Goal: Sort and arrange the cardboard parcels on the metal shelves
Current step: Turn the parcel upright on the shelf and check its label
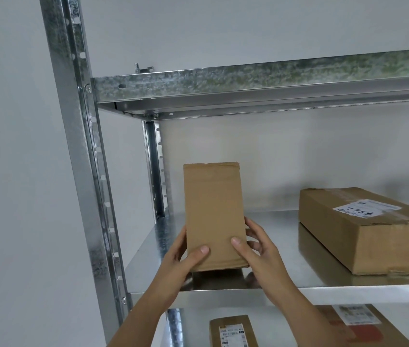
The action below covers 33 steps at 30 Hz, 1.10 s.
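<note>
— Parcel [213,214] stands upright near the middle shelf's [286,249] left front edge, left hand [185,259] and right hand [256,249] gripping its lower sides.
— Risk?
— Tall and narrow, it may topple forward if released carelessly.

Handwritten "7784" (upside down) on right parcel's label [367,208]

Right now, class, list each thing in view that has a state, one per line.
Plain parcel: upright, held at its base.
Left hand: grips the parcel.
Right hand: grips the parcel.
Labelled parcel: lying flat, taped shut.
Two lower-shelf parcels: flat, labels up.
</note>
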{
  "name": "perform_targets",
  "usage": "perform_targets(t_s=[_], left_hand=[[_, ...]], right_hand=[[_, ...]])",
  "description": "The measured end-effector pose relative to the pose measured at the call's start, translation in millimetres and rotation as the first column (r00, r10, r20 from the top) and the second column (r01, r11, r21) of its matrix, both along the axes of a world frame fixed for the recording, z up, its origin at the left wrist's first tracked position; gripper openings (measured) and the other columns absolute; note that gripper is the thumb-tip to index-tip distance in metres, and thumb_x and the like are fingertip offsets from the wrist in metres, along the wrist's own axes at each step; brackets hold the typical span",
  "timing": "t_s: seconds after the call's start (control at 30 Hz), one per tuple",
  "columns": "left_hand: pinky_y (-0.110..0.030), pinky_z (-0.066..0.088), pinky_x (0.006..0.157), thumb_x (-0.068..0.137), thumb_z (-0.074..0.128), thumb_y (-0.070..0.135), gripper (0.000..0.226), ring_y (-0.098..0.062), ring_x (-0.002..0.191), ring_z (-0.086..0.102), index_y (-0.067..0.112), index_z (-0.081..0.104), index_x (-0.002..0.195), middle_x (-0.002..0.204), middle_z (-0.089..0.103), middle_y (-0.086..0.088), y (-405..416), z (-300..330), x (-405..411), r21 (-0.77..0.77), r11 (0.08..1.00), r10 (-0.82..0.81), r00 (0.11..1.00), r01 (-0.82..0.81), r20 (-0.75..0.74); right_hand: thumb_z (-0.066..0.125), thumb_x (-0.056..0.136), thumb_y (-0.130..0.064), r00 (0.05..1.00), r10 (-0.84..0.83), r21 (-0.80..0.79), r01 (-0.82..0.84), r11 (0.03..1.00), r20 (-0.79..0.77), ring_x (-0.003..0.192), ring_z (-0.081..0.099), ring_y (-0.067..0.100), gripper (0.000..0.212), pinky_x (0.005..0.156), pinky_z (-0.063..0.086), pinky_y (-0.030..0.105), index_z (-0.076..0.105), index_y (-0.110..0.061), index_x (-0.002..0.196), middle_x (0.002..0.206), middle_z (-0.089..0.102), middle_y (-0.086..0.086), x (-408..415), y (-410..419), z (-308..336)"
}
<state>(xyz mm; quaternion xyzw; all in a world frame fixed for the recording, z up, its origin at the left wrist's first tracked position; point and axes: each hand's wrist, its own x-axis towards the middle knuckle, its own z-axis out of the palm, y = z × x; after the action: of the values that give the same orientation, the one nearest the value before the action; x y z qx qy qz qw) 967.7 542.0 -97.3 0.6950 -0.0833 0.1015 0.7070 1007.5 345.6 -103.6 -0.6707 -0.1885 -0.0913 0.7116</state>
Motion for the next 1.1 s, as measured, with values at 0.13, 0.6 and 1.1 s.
perform_targets(t_s=[0.13, 0.6, 1.1], left_hand=[[-0.042, 0.055, 0.104, 0.068, 0.074, 0.060, 0.074, -0.016, 0.117, 0.067, 0.050, 0.049, 0.137, 0.128, 0.068, 0.010, 0.9, 0.7, 0.7, -0.080, 0.996, 0.021, 0.998, -0.026, -0.067], [-0.058, 0.048, 0.108, 0.097, 0.058, 0.043, 0.036, -0.028, 0.118, 0.061, 0.049, 0.040, 0.128, 0.125, 0.058, 0.010, -0.5, 2.2, 5.5, -0.240, 0.950, 0.185, 0.979, -0.199, -0.080], [-0.032, 0.055, 0.095, 0.072, 0.067, 0.067, 0.089, -0.008, 0.116, 0.061, 0.048, 0.033, 0.152, 0.144, 0.054, 0.010, 0.0, -5.8, 6.3, 0.115, 0.987, 0.118, 0.993, -0.114, -0.027]], right_hand=[[0.041, 0.103, -0.050, 0.997, -0.032, -0.015, 0.031, 0.999, -0.066, 0.121, 0.060, 0.014, 0.033, 0.086, 0.055, 0.032, 0.054, -0.052, 0.134, 0.136, 0.060, -0.008, 0.8, 1.0, 2.7], [0.075, 0.064, -0.063, 0.988, 0.060, 0.029, -0.057, 0.998, -0.141, 0.121, 0.058, 0.012, 0.087, 0.098, 0.056, 0.035, 0.036, -0.039, 0.138, 0.137, 0.054, -0.011, -0.8, 2.3, 5.9], [0.078, 0.068, -0.052, 0.999, -0.021, 0.007, 0.021, 1.000, -0.024, 0.118, 0.060, 0.009, 0.071, 0.095, 0.057, 0.033, 0.048, -0.049, 0.133, 0.129, 0.063, -0.013, -0.5, -0.1, 1.6]])
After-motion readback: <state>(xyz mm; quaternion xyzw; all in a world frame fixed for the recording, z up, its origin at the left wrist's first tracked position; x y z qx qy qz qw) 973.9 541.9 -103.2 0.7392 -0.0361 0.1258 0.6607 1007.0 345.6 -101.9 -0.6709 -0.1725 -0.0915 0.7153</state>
